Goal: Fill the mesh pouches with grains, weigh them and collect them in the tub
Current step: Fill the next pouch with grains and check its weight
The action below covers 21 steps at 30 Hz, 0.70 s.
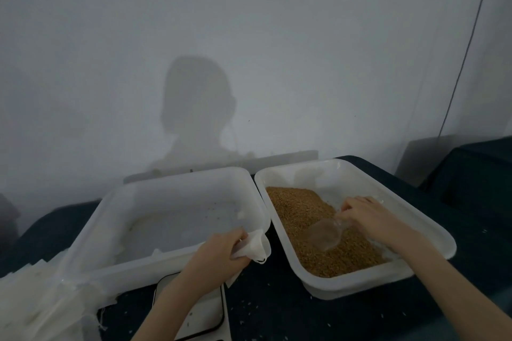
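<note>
While the left hand [219, 250] curls its fingers round a white mesh pouch [253, 246] low in the middle of the frame, the pouch's mouth gapes open toward the right, over the near right corner of the empty tub [116, 219]. That tub is translucent white and fills the left centre of the picture. Just right of it, almost touching rim to rim, sits a second white tub [432, 232] holding a bed of brown grains [293, 210], heaped toward its left side, with bare floor showing at its far right. The right hand [371, 216] reaches into this tub at centre right, fingers bent and pinching the handle of a clear plastic scoop [325, 232]; the scoop's bowl lies on the grains, pointing toward the lower left. Below the left forearm, at the bottom centre, a white scale [210, 310] with a dark-edged platform shows partly. A stack of white mesh material [36, 299] fills the lower left corner. Everything rests on a dark table [277, 313] flecked with stray grains. A pale wall [249, 36] takes up the upper frame, with a thin cable [468, 47] running down the upper right.
</note>
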Tool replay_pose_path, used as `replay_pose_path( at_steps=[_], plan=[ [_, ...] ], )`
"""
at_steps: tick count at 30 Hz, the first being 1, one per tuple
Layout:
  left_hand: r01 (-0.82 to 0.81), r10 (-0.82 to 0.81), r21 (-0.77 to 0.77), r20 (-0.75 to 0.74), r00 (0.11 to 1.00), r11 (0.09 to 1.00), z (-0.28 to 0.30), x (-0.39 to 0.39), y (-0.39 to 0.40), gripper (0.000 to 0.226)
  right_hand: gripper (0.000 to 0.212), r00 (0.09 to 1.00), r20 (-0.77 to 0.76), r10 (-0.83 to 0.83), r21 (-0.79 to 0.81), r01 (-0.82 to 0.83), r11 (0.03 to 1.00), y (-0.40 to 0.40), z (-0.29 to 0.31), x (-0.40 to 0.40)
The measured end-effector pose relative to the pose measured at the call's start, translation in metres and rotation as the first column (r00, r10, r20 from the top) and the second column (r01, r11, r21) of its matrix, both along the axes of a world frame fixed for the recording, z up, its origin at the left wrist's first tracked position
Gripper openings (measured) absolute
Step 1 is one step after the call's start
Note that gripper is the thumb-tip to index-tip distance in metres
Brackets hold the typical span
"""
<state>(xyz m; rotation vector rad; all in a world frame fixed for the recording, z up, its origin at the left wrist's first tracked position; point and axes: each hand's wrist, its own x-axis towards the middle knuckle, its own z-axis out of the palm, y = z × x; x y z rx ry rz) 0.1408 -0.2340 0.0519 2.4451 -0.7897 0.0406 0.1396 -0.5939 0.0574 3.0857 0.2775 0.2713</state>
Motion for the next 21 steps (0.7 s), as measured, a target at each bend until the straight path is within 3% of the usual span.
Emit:
replay_pose_path(
  at_steps=[4,10,14,21],
  plan=[
    [-0.009,0.009,-0.005,-0.007,1.0,1.0,0.001,-0.002,0.006,0.013,0.041,0.995,-0.096,-0.022,0.07,0.029,0.997,-0.012,-0.006,0.001],
    [-0.026,0.027,0.024,-0.018,0.999,0.999,-0.002,-0.001,0.01,0.012,0.036,0.982,-0.169,-0.084,0.293,0.131,0.947,-0.021,-0.008,-0.004],
    [-0.04,0.041,0.006,-0.027,0.999,0.999,-0.002,-0.001,0.009,0.013,0.034,0.986,-0.138,-0.09,0.444,0.143,0.885,-0.014,-0.006,-0.006],
    [-0.05,0.05,-0.009,-0.03,0.998,0.999,-0.002,0.0,0.01,0.016,0.033,0.994,-0.055,-0.09,0.414,0.104,0.904,0.002,0.002,-0.009]
  ],
)
